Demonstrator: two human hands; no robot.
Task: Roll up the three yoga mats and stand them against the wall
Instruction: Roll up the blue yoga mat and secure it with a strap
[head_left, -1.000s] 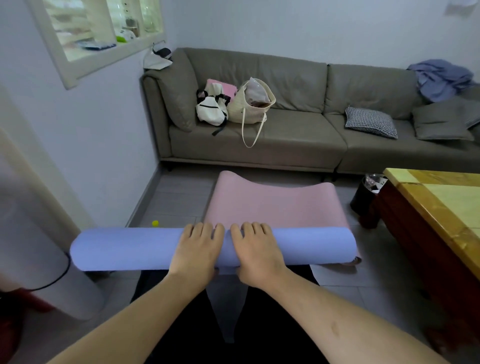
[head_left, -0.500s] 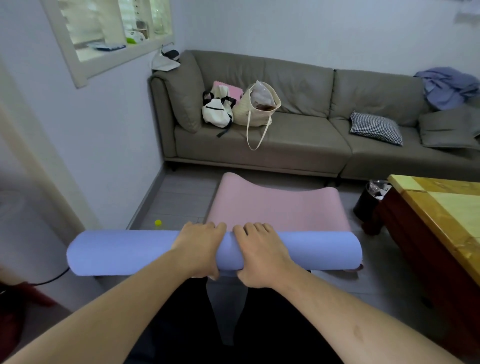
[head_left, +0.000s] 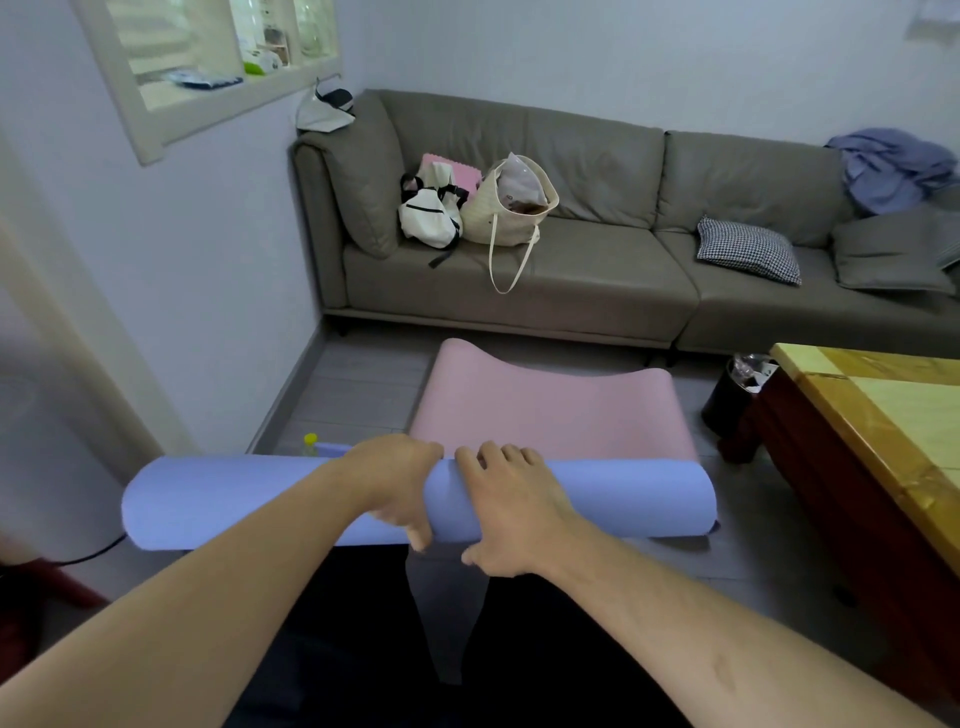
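Observation:
A rolled blue yoga mat (head_left: 234, 501) lies crosswise in front of me, low over the floor. My left hand (head_left: 397, 483) grips its middle, fingers curled over the top and thumb under the near side. Just to the right, my right hand (head_left: 511, 506) grips the roll the same way. Beyond the roll a pink yoga mat (head_left: 550, 410) lies unrolled on the floor, its far end wavy and lifted near the sofa. A bit of blue mat (head_left: 332, 448) shows behind the roll at the left.
A grey sofa (head_left: 597, 291) with bags and cushions runs along the far wall. A wooden table (head_left: 893, 431) stands at the right with a black bin (head_left: 732, 395) beside it. The left wall (head_left: 218, 270) meets grey floor tiles; a small yellow-green ball (head_left: 310, 439) lies there.
Both hands have gone from lying flat on top of the roll to gripping around it. The view has shifted slightly right and up.

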